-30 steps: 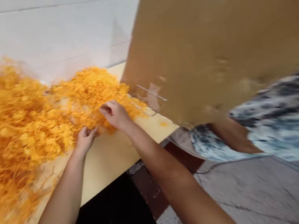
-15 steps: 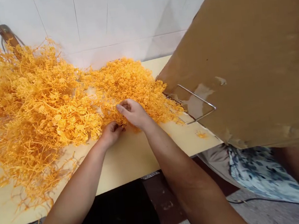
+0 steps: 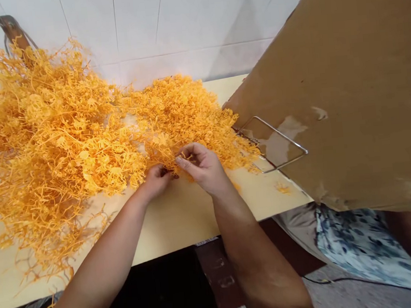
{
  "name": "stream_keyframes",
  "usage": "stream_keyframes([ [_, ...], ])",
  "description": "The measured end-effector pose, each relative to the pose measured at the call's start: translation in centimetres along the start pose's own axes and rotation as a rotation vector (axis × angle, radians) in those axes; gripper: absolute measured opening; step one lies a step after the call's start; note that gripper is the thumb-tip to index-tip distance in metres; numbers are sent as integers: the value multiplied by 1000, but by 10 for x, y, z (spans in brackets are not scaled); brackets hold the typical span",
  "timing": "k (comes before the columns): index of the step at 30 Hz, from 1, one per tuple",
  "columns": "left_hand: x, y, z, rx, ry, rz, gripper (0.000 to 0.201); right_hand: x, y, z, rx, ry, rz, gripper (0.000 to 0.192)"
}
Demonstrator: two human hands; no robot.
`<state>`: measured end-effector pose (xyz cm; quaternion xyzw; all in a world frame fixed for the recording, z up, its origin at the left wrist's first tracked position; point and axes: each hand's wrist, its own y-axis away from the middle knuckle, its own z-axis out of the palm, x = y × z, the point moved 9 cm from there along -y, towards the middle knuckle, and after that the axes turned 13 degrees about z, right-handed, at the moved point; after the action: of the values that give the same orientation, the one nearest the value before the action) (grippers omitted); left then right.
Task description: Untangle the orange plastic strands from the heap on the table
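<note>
My left hand (image 3: 156, 179) and right hand (image 3: 202, 166) both pinching orange plastic sprig (image 3: 177, 159) at pile (image 3: 62, 143) edge; best grip near joint, twist gently, counter (image 3: 175, 220) beneath.

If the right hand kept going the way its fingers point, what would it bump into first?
The right hand points left, so it would probably meet the left hand first, then the orange plastic sprigs.

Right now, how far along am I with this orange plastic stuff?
Nothing visibly finished: no sorted pieces show apart from the heap. In hand: your left hand and right hand pinch one orange plastic sprig at the heap's edge. Left: the large orange plastic heap covering the table.
</note>
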<state>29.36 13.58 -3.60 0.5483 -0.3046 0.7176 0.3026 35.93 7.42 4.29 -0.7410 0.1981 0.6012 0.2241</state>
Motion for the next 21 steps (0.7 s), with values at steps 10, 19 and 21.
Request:
stream_keyframes([
  [10, 11, 4, -4, -12, 178, 6, 16, 29, 6, -19, 211, -141, 93, 25],
  [19, 11, 4, -7, 77, 261, -20, 30, 27, 17, -5, 250, -85, 65, 21],
  [21, 9, 4, -7, 75, 263, -24, 29, 28, 18, -7, 257, -98, 62, 20],
])
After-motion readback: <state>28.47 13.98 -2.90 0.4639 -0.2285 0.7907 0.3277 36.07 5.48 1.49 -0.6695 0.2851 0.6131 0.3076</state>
